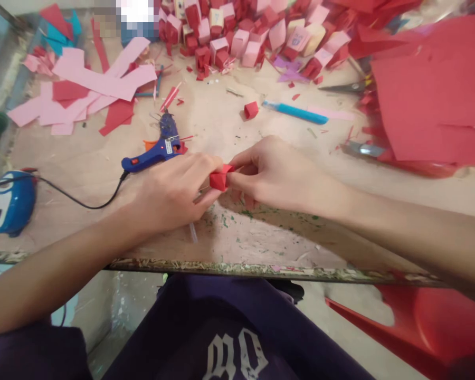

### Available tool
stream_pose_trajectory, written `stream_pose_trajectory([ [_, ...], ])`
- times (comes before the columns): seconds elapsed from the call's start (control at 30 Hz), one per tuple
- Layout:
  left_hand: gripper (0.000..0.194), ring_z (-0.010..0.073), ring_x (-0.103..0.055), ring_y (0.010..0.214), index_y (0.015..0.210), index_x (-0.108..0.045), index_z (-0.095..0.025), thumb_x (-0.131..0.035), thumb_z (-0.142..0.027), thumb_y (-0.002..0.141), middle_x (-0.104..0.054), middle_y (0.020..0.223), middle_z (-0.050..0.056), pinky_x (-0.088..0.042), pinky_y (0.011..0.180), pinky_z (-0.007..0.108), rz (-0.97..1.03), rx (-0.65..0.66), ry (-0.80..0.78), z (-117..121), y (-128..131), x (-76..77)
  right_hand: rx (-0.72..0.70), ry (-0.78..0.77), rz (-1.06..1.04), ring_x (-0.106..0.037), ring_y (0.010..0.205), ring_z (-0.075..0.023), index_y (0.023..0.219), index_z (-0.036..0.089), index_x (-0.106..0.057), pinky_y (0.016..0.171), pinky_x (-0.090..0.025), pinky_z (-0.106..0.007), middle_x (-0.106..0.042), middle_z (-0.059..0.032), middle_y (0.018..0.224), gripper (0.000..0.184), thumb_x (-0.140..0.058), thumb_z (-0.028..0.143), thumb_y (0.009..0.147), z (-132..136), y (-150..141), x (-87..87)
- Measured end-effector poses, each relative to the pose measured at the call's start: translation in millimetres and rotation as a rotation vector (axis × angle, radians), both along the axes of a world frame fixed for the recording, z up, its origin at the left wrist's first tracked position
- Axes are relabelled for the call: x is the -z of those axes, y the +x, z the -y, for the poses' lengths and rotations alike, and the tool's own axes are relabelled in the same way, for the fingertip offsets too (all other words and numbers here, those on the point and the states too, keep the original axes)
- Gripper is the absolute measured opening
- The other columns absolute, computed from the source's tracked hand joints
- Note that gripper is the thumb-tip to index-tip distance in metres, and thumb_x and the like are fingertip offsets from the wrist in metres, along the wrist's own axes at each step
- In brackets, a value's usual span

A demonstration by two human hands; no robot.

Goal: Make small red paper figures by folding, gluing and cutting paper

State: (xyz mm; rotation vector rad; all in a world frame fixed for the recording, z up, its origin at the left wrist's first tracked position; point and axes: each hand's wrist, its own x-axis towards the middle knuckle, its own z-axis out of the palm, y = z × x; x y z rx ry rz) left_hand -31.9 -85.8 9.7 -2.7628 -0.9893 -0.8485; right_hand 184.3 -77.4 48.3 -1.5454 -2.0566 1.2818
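Observation:
Between my two hands is a small red folded paper box point(219, 180), held just above the worktable point(257, 243). My left hand point(176, 187) grips its left side, thumb below and fingers above. On the right side, my right hand point(261, 171) pinches the box's edge; its fingertips are partly hidden at the opening. A blue glue gun point(152, 154) lies just beyond my left hand, its cord running left. Another small red paper box point(250, 110) stands farther back, near a blue pen-like tool point(301, 113).
Pink paper strips point(103, 82) lie at the back left. Many red and pink paper boxes point(241, 45) are heaped at the back. Red sheets point(435, 95), scissors point(346, 87) and a cutter point(366, 149) lie right. A blue-and-white device point(10, 203) sits left. A red chair point(451, 322) is below.

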Motion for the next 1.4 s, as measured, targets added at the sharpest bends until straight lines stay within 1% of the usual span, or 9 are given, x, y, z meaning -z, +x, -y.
stream_pose_trajectory([
  [0.2,0.029,0.0180,-0.081,0.090,0.108,-0.064,-0.020,-0.084,-0.028,0.088,-0.081,0.100,0.000,-0.065,0.078,0.027,0.221,-0.108,-0.360,2.9,7.7,-4.9,0.086,-0.054,-0.109,-0.061,0.048,-0.0130,0.080,0.019,-0.083,0.047,-0.045,-0.027,-0.070,-0.0011,0.061,0.018,-0.074,0.026,0.094,8.4,22.2,-10.0],
  [0.47,0.028,0.0212,-0.081,0.108,0.110,-0.060,-0.022,-0.080,-0.026,0.091,-0.081,0.118,0.003,-0.067,0.084,0.025,0.241,-0.060,-0.577,4.8,9.4,-1.5,0.125,0.215,-0.102,-0.063,0.056,-0.0165,0.084,0.020,-0.082,0.055,-0.047,-0.033,-0.075,-0.0034,0.070,0.017,-0.069,0.023,0.095,22.4,37.1,-4.1],
  [0.53,0.028,0.0218,-0.081,0.109,0.111,-0.060,-0.022,-0.080,-0.028,0.092,-0.081,0.119,0.002,-0.067,0.084,0.026,0.223,-0.053,-0.586,5.3,8.1,-1.3,0.053,0.371,-0.076,-0.061,0.058,-0.0159,0.091,0.021,-0.082,0.059,-0.047,-0.033,-0.075,-0.0027,0.074,0.019,-0.064,0.023,0.097,27.6,38.0,-1.7],
  [0.67,0.031,0.0223,-0.081,0.109,0.115,-0.059,-0.024,-0.078,-0.036,0.095,-0.080,0.121,0.002,-0.067,0.086,0.029,0.188,-0.024,-0.621,3.2,6.2,-3.4,-0.263,0.556,0.076,-0.056,0.056,-0.0156,0.107,0.022,-0.080,0.057,-0.038,-0.034,-0.073,-0.0028,0.075,0.031,-0.049,0.025,0.104,33.7,38.3,4.5],
  [0.8,0.032,0.0245,-0.077,0.114,0.123,-0.062,-0.019,-0.074,-0.039,0.099,-0.079,0.124,0.008,-0.062,0.102,0.039,0.067,0.091,-0.530,-3.1,6.0,-3.7,-0.369,0.582,0.291,-0.048,0.052,-0.0166,0.103,0.019,-0.077,0.055,-0.027,-0.035,-0.066,-0.0046,0.067,0.038,-0.042,0.035,0.107,31.0,33.5,10.3],
  [0.93,0.026,0.0311,-0.068,0.132,0.114,-0.068,-0.017,-0.066,-0.041,0.104,-0.074,0.137,0.014,-0.050,0.117,0.051,-0.071,0.169,-0.439,-8.0,4.7,5.0,-0.385,0.549,0.357,-0.037,0.048,-0.0140,0.090,0.019,-0.075,0.056,-0.019,-0.034,-0.060,-0.0036,0.060,0.034,-0.049,0.037,0.105,28.2,28.4,8.7],
  [1.1,0.039,0.0312,-0.066,0.133,0.124,-0.066,-0.017,-0.069,-0.049,0.101,-0.070,0.141,0.014,-0.043,0.123,0.054,-0.125,0.171,-0.274,-10.3,1.6,0.7,-0.285,0.511,0.189,-0.044,0.052,-0.0145,0.090,0.020,-0.080,0.059,-0.031,-0.034,-0.063,-0.0024,0.062,0.029,-0.054,0.028,0.100,23.4,32.7,-2.5],
  [1.27,0.023,0.0269,-0.070,0.112,0.116,-0.068,-0.021,-0.062,-0.038,0.102,-0.069,0.118,0.007,-0.057,0.101,0.044,-0.125,-0.049,-0.159,-19.1,-24.4,-36.3,-0.254,0.562,0.153,-0.066,0.078,-0.0224,0.099,0.023,-0.083,0.074,-0.046,-0.037,-0.077,-0.0069,0.094,0.026,-0.058,0.020,0.093,-2.3,50.1,3.1],
  [1.4,0.069,0.0326,-0.069,0.109,0.130,-0.067,-0.023,-0.053,-0.080,0.092,-0.062,0.113,0.006,-0.055,0.100,0.056,-0.337,-0.331,-0.176,-28.7,-67.3,-50.2,-0.311,0.567,0.154,-0.071,0.105,-0.0300,0.103,0.022,-0.084,0.090,-0.050,-0.042,-0.077,-0.0089,0.117,0.026,-0.061,0.021,0.092,-20.1,61.4,21.2],
])
